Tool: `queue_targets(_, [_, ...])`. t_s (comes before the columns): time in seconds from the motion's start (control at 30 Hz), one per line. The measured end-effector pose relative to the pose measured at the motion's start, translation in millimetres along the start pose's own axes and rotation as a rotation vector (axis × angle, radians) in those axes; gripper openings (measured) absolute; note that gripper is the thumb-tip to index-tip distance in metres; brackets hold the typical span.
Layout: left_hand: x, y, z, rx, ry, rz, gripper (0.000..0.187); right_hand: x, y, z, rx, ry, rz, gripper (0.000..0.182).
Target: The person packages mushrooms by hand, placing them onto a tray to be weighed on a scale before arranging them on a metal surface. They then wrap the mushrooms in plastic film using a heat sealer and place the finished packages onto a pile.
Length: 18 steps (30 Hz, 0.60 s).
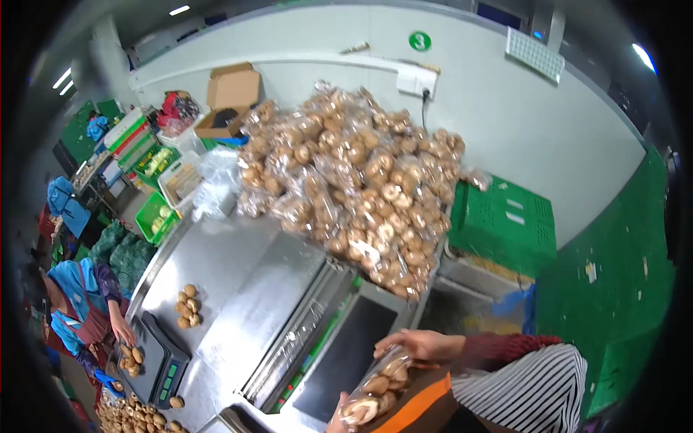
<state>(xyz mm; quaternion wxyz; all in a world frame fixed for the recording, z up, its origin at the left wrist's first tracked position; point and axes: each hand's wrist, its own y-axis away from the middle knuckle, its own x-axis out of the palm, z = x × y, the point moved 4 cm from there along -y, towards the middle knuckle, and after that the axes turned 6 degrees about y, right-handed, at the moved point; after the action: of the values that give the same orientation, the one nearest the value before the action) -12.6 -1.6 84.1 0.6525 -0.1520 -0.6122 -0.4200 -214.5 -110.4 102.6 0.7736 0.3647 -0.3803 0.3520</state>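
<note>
A clear plastic bag of brown-capped mushrooms (377, 390) is held low in front of my apron, just beyond the dark plate of a wrapping machine (343, 357). My right hand (420, 345) is closed around the bag's upper end, its arm in a maroon cuff and striped sleeve. At the lower end, my left hand (338, 417) grips the bag, mostly cut off by the frame's bottom edge. Mushrooms press against the film along its length.
A large heap of bagged mushrooms (354, 173) covers the table's far side. Green crates (503, 220) stand to the right. On the left, a co-worker's hand (123, 328) is near mushrooms on a scale (160, 361). Loose mushrooms (188, 307) lie on the steel table (231, 263).
</note>
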Motion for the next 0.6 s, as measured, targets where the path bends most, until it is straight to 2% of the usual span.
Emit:
queue_targets(0.03, [12.2,-8.7,-6.4,0.005,0.003,0.021,0.064,2.8,-7.9,12.1,-0.01,0.923,-0.127,0.05])
queue_targets(0.07, [24.9,-19.3,-12.1,0.039,-0.021,0.042,0.065,13.3,-8.4,26.7,-0.15,1.107,-0.141,0.045])
queue_targets(0.13, [59.5,-41.3,-26.5,0.179,-0.102,0.082,0.068,15.9,-36.7,37.9,-0.044,1.261,-0.041,0.048])
queue_targets(0.17, [76.0,-48.6,-38.8,0.283,-0.132,0.089,0.069,10.5,-59.3,54.0,-0.109,1.315,-0.081,0.047])
queue_targets(0.2, [88.2,-52.9,-55.1,0.397,-0.142,0.065,0.071,-12.6,-80.1,64.1,-0.06,1.21,-0.251,0.045])
queue_targets(0.23, [96.5,-51.8,-76.1,0.521,-0.159,0.026,0.072,-5.0,-102.9,94.8,-0.167,0.983,-0.142,0.042])
queue_targets(0.27, [102.2,-49.4,-98.7,0.631,-0.181,-0.021,0.073,-8.4,-125.0,130.9,-0.306,0.9,-0.249,0.037])
queue_targets(0.3, [87.8,-45.4,-125.7,0.693,-0.238,0.021,0.062,1.3,-140.0,175.9,-0.424,0.708,-0.367,0.033])
queue_targets(0.33, [92.5,-32.1,-146.8,0.874,-0.409,-0.114,0.064,22.6,-146.6,235.5,-0.394,0.907,-0.49,0.034])
queue_targets(0.37, [97.0,-19.2,-162.2,1.072,-0.425,-0.28,0.053,-6.2,-174.8,288.5,-0.663,1.038,-0.528,0.036])
queue_targets(0.4, [93.4,-2.0,-176.3,1.068,-0.481,-0.232,0.039,7.7,-179.4,332.8,-0.695,0.962,-0.411,0.036])
queue_targets(0.43, [54.8,12.3,-202.2,0.906,-0.086,0.017,0.049,-5.3,-204.5,379.1,-0.757,0.701,-0.638,0.044])
queue_targets(0.47, [81.3,30.6,-203.1,1.069,-0.617,-0.343,0.046,-34.2,-228.4,436.2,-0.867,0.773,-0.677,0.049])
queue_targets(0.53, [88.8,54.9,-224.4,1.197,-0.651,-0.484,0.036,-17.3,-242.4,489.9,-0.902,0.708,-0.749,0.045])
queue_targets(0.6, [81.3,77.6,-246.0,1.304,-0.716,-0.58,0.033,-15.7,-265.5,505.2,-0.813,0.591,-0.703,0.031])
